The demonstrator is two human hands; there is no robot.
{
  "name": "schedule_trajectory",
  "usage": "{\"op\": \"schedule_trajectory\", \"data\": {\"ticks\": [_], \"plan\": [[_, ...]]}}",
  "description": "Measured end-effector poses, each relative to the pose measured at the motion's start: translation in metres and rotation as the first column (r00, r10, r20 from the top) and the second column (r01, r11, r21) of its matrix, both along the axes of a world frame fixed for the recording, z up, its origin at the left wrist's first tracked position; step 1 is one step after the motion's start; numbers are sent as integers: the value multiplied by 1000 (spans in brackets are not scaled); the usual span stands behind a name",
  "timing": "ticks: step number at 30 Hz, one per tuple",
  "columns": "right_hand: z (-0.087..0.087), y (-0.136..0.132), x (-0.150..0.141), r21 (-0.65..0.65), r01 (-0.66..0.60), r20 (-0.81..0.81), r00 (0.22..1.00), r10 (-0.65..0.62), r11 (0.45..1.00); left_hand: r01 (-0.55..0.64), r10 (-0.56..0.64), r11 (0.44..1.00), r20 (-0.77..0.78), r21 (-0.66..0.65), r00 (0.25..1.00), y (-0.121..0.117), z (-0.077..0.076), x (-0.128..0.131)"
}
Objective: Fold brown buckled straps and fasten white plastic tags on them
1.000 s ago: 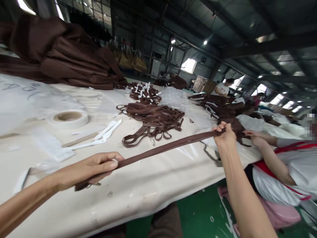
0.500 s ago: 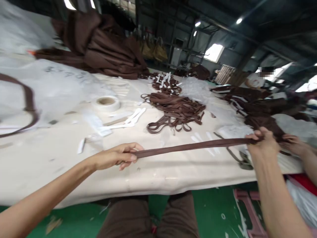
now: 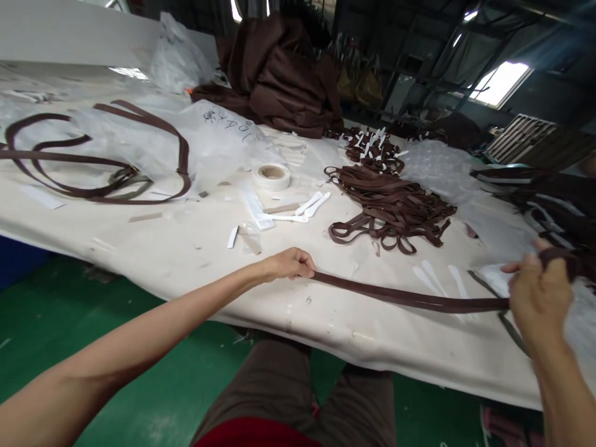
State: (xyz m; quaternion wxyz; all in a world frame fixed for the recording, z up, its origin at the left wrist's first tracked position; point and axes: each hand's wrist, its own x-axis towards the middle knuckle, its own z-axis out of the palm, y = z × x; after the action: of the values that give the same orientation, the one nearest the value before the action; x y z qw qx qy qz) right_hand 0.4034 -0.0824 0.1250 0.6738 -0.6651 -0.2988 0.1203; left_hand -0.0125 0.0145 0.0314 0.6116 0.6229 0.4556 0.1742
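A long brown fabric strap (image 3: 405, 297) stretches between my two hands above the front of the table, sagging slightly. My left hand (image 3: 291, 264) pinches one end between thumb and fingers. At the right, my right hand (image 3: 542, 292) is closed around the other end, with more brown material bunched at its fingers; motion blur softens the detail there. Beyond the strap lies a heap of brown straps (image 3: 391, 198). Several white strips (image 3: 433, 277) lie on the table just behind the held strap.
The cloth-covered table (image 3: 177, 248) holds a white tape roll (image 3: 271, 178), white plastic pieces (image 3: 313, 205) and loose brown straps (image 3: 184, 155) at the left. Brown fabric (image 3: 284, 81) is piled at the back, near clear plastic bags (image 3: 179, 56). Dark fabric (image 3: 554, 192) lies at the right.
My view has turned left, bringing the loose straps at the left into sight. The strap between my hands now sags a little more. Another person's hand at the right is out of view.
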Motion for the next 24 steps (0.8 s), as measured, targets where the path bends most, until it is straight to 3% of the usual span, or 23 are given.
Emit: {"op": "schedule_trajectory", "data": {"ticks": [1,2,3,5,7,9,10,14,17,21,24], "plan": [[-6,8,-14,-102,-58,249,965,82,993,-14,14,1000,-3,-4,1000,2,-1,0],[-15,16,-30,-209,-92,500,845,188,974,-23,23,1000,-1,-9,1000,3,-2,0],[-27,23,-49,-305,-126,675,670,308,944,-26,26,1000,1,-11,1000,4,-2,-1],[-54,33,-88,-478,-259,756,365,543,839,-26,26,1000,6,-15,1000,5,-2,-2],[-81,36,-122,-644,-334,708,79,702,688,-22,22,999,12,-27,1000,5,-1,-3],[-100,31,-146,-704,-336,682,-74,728,625,-24,25,999,27,-43,999,5,0,-4],[-106,27,-154,-694,-334,698,-93,710,638,-26,28,998,35,-50,999,4,0,-5],[-110,9,-175,-568,-385,799,-47,599,727,-21,25,997,57,-77,998,6,-1,-6],[-112,7,-195,-554,-433,808,-75,584,711,-14,21,995,71,-97,997,10,-1,-8],[-129,24,-218,-556,-413,812,-82,578,721,8,-1,993,57,-121,998,14,1,-11],[-139,35,-224,-551,-414,808,-45,588,725,55,-54,998,15,-26,998,11,3,-15]]}}
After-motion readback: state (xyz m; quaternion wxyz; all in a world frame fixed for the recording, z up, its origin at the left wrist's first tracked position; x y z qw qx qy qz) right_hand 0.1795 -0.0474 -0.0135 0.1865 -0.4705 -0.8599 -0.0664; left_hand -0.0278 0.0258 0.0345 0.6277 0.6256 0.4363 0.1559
